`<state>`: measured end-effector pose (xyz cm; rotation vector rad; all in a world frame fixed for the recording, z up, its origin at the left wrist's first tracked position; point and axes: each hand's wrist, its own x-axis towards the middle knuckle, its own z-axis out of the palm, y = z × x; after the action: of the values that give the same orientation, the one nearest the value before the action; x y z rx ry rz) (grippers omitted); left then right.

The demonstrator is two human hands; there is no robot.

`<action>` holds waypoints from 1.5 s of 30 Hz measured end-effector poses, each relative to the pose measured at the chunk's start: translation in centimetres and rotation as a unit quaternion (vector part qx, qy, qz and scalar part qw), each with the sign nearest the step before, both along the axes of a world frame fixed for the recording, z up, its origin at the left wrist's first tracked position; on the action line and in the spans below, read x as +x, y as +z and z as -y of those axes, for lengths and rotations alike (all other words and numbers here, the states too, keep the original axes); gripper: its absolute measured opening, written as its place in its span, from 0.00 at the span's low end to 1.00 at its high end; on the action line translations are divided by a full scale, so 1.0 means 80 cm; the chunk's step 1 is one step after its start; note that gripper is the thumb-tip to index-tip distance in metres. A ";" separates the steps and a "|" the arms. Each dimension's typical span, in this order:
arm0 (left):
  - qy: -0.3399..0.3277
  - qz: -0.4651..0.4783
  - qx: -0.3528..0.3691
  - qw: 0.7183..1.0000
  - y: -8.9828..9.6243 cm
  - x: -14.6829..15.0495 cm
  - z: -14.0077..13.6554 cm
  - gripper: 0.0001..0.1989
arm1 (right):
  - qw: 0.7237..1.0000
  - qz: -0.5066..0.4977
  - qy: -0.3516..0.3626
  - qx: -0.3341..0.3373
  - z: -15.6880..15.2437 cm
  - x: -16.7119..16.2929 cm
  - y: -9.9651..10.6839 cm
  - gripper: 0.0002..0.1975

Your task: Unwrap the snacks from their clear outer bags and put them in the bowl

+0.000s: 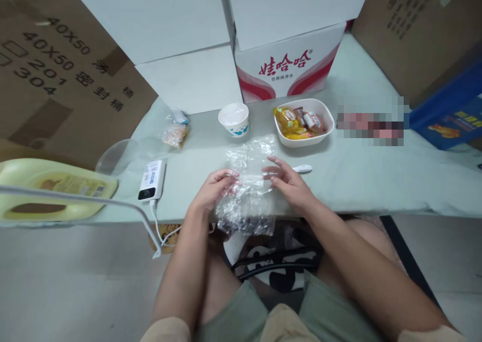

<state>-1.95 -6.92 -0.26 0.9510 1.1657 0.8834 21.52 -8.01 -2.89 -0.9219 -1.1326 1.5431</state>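
A crinkled clear plastic bag (250, 206) stretches between my hands, its lower end hanging over the table's front edge. My left hand (216, 189) pinches the left side of this bag between thumb and fingers. On the other side, my right hand (288, 184) has its fingers spread, with the fingertips at the bag's right edge. Beyond the bag stands a white paper bowl (234, 121) with a blue pattern. To its right, a white plastic tub (304, 142) holds several wrapped snacks (288, 120). A small white handle-like item (302, 168) lies beside my right hand.
A white power bank (152, 179) with a cable and a yellow jug (56, 189) are on the left. Small plastic packets (176, 130) lie farther back. White boxes (288, 68) line the back; large cardboard cartons (68, 66) flank the table (361, 181).
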 end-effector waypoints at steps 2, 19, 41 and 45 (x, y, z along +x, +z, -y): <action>-0.002 -0.026 -0.001 1.000 -0.002 0.003 -0.003 0.11 | 0.999 0.018 -0.047 -0.004 -0.004 0.001 -0.004 0.24; 0.033 0.028 -0.011 0.999 0.008 0.014 -0.002 0.16 | 0.937 0.220 0.043 0.267 0.007 0.020 0.013 0.14; -0.019 0.133 0.038 0.990 0.006 0.009 0.005 0.34 | 0.993 0.106 0.042 0.020 0.011 0.004 0.014 0.30; -0.047 0.113 -0.004 0.992 0.000 0.015 0.003 0.25 | 0.997 0.074 -0.010 -0.006 0.007 0.001 0.016 0.19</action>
<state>-0.78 -7.17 -0.23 0.8684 0.9223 0.8847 21.60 -8.56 -1.63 -1.0677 -1.2151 1.4858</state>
